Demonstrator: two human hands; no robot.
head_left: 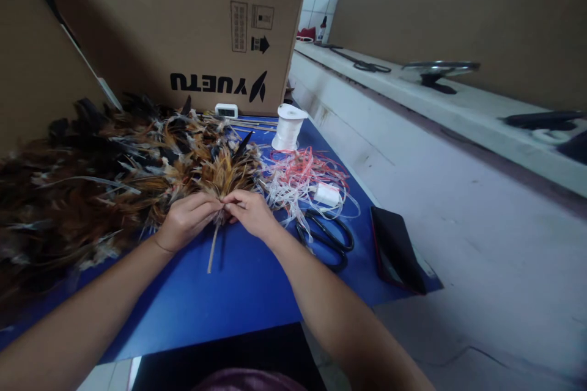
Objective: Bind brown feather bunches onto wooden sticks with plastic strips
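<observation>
Both hands meet over the blue table at the base of a brown feather bundle (225, 172). A thin stick (213, 249) points down toward me from below the fingers. My left hand (190, 217) pinches at the bundle's neck with thumb and forefinger. Close against it, my right hand (251, 211) is also closed in a pinch at the same spot; what lies between its fingertips is too small to make out. Behind and left of the hands spreads a large heap of brown and black feathers (105, 189).
Right of the hands lie pink and white plastic strips (298, 177), black-handled scissors (331, 238) and a white charger (327, 194). A white spool (290, 128) stands behind them. A dark phone (397, 249) rests at the table's right edge. Cardboard boxes (151, 18) wall the back.
</observation>
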